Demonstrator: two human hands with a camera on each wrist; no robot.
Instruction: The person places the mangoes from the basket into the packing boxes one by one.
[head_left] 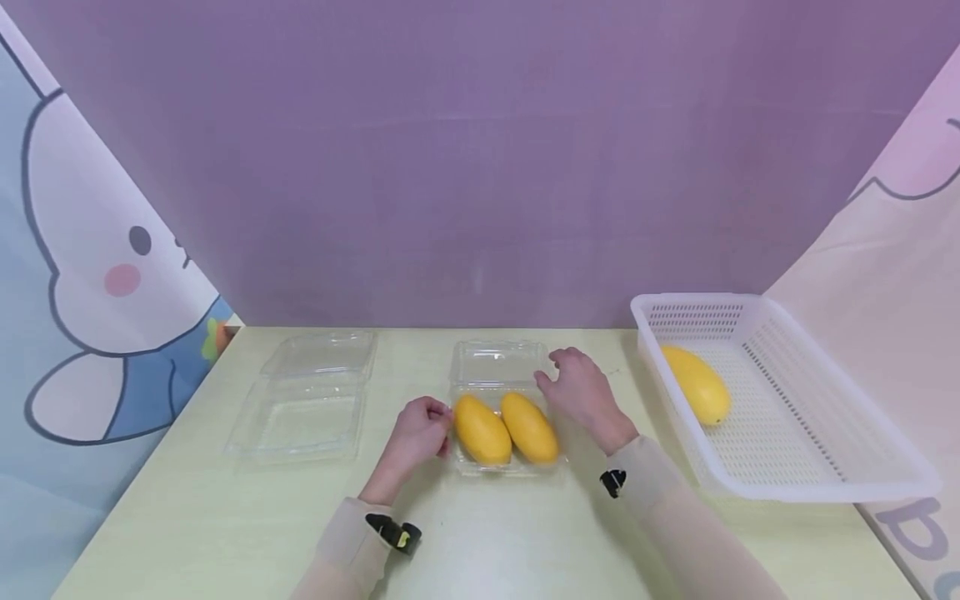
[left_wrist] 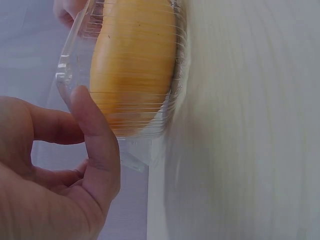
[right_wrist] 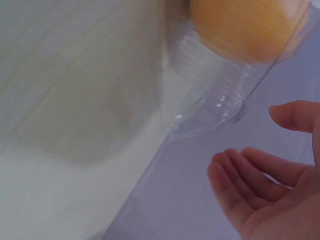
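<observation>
A clear plastic clamshell box (head_left: pixel 517 470) stands with its lid (head_left: pixel 498 363) folded back, away from me. Two yellow mangoes (head_left: pixel 482 430) lie side by side in its base. At the left side, my left hand (head_left: pixel 418 429) pinches the box's rim between thumb and forefinger, as the left wrist view shows, with a mango (left_wrist: pixel 135 60) behind the clear wall. My right hand (head_left: pixel 583 392) hovers beside the lid's right edge, its fingers relaxed and apart from the plastic in the right wrist view.
A white perforated basket (head_left: pixel 795 400) stands on the right with one mango (head_left: pixel 697 386) at its left side. To the left sits another open clear clamshell box (head_left: pixel 300 421). A purple panel (head_left: pixel 465 208) rises behind the table (head_left: pixel 225 533).
</observation>
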